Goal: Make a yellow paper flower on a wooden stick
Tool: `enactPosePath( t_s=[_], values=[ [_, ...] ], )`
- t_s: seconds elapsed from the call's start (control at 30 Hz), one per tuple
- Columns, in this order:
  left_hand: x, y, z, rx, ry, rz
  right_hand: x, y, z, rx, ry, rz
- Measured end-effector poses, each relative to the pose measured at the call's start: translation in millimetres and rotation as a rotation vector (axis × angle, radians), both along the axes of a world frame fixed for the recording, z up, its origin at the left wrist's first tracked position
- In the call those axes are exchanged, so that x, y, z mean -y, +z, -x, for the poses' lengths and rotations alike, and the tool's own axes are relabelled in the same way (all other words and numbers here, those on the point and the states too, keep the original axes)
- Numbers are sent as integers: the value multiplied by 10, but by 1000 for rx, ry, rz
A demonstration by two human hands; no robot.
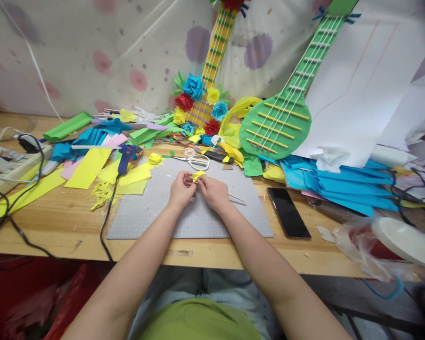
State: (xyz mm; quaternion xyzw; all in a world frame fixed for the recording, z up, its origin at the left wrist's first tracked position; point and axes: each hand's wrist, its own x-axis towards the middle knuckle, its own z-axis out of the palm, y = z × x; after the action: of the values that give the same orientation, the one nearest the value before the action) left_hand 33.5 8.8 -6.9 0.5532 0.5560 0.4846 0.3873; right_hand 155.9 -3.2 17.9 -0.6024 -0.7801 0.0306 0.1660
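A small yellow paper flower [198, 175] is pinched between my two hands above the grey cutting mat [141, 222]. My left hand [181, 190] grips it from the left, and my right hand [214, 191] closes on its right side. A thin wooden stick [237, 198] shows beyond my right hand; whether that hand holds it, I cannot tell. Just behind my hands lie white-handled scissors [198, 163]. A finished-looking yellow paper rose [155, 159] sits at the mat's back left edge. My fingertips partly hide the flower.
A blue glue gun [124, 158] lies left, its cord running over the table's front edge. Yellow paper strips [88, 167] surround it. A black phone [288, 212] is right of the mat. Behind stand a green paper-covered instrument [276, 125] and a flower-decorated yellow one [217, 47].
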Motion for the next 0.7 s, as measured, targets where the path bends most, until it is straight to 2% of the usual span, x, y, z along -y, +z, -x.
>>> enactPosePath(
  t_s=[0.1,0.37,0.7],
  values=[
    [18,3,5,-27,-44,-24,-7,-9,-20,-31,9,-31],
    [38,20,32,-268,-30,-68,-14,-26,-81,-147,125,-79],
    [67,91,39,-338,-1,-115,-39,-53,-130,-278,163,-122]
  ],
)
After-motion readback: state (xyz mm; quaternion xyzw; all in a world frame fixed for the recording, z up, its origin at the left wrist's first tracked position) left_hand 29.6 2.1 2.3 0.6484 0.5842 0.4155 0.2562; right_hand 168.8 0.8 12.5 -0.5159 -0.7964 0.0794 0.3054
